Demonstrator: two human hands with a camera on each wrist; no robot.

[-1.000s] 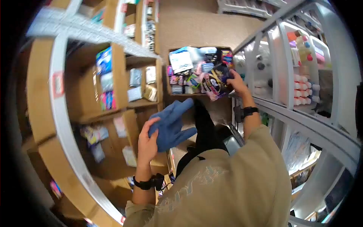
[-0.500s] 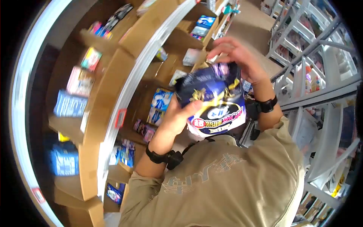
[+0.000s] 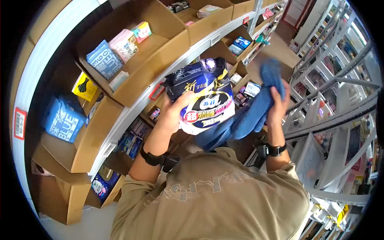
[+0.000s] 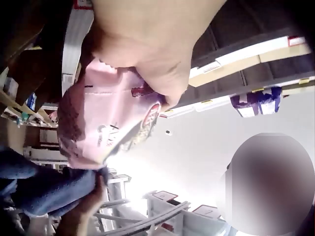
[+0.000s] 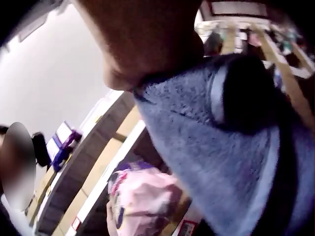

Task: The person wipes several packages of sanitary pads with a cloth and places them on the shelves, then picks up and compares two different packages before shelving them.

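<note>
My left hand [image 3: 174, 111] grips a dark blue and black package [image 3: 208, 100] with a white and pink lower part, thumb across its front. In the left wrist view the package's pink side [image 4: 106, 115] hangs under that hand [image 4: 147, 49]. My right hand [image 3: 277, 105] holds a blue cloth [image 3: 250, 118] to the right of the package, its upper end blurred. The right wrist view has the cloth [image 5: 197, 128] below the right hand [image 5: 147, 44], with the pink side of the package [image 5: 147, 199] further off.
Cardboard bins [image 3: 156, 60] on a white-edged shelf stand at the left, holding blue packs [image 3: 105, 60] and a yellow pack [image 3: 85, 87]. Grey racks with trays [image 3: 320, 156] line the right side. An aisle floor [image 3: 280, 38] runs between them.
The view has turned toward the left shelves. The dark package, first in the right hand over a box, is now in the left hand. The blue cloth has passed from left hand to right.
</note>
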